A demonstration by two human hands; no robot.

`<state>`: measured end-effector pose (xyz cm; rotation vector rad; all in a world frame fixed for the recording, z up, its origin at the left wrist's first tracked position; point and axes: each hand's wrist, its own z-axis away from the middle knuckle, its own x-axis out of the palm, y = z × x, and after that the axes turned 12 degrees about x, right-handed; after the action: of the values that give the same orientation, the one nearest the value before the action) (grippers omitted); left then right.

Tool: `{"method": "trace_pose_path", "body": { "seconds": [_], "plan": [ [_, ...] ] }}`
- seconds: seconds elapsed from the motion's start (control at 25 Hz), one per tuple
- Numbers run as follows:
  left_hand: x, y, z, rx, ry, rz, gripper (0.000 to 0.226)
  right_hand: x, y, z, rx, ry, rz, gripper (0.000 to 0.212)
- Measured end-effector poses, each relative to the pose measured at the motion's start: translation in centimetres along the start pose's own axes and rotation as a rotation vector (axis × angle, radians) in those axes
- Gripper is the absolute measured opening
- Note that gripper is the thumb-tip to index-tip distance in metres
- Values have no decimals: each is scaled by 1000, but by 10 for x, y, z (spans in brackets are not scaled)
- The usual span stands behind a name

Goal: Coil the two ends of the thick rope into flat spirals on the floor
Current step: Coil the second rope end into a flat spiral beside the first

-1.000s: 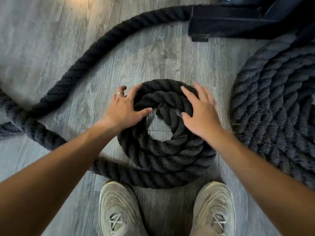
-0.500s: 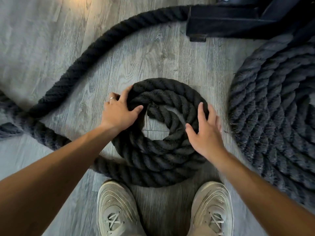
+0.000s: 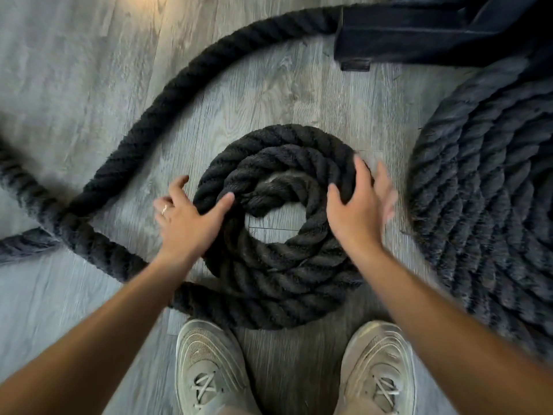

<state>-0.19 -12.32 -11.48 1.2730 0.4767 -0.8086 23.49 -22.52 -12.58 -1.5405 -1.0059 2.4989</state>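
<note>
A thick black rope forms a small flat spiral [image 3: 284, 265] of about three turns on the grey floor, with a bare gap at its centre. My left hand [image 3: 187, 221] lies on the spiral's left side, thumb across the rope and fingers spread over the floor. My right hand [image 3: 356, 211] cups the right side, thumb inside the turns and fingers, blurred, over the outer edge. The loose rope [image 3: 167, 97] runs from the spiral's lower left, loops left, then arcs up to the top. A large finished spiral [image 3: 490, 199] lies at the right.
A black metal frame base [image 3: 419, 34] stands at the top right, with the rope passing behind it. My two light sneakers [image 3: 209, 369] are planted just below the small spiral. Another stretch of rope [image 3: 24, 244] lies at the left edge.
Both hands have shifted around the small spiral: the left slid down its left side, the right moved up its right side. The inner turns have rotated and the centre gap is smaller.
</note>
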Motion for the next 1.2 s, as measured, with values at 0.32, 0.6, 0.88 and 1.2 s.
{"method": "trace_pose_path", "body": {
  "seconds": [0.32,0.6,0.88,1.2],
  "plan": [
    [20,39,-74,382,-327,-363,93,5,41,53,100,-95,152,76],
    [2,-3,0,7,-94,-170,108,-3,-2,-50,-353,-244,378,66],
    [0,-11,1,-165,-97,27,97,4,-15,-47,-210,-86,194,53],
    [5,33,-79,347,-318,-243,100,15,40,43,-95,35,402,81]
  ]
}}
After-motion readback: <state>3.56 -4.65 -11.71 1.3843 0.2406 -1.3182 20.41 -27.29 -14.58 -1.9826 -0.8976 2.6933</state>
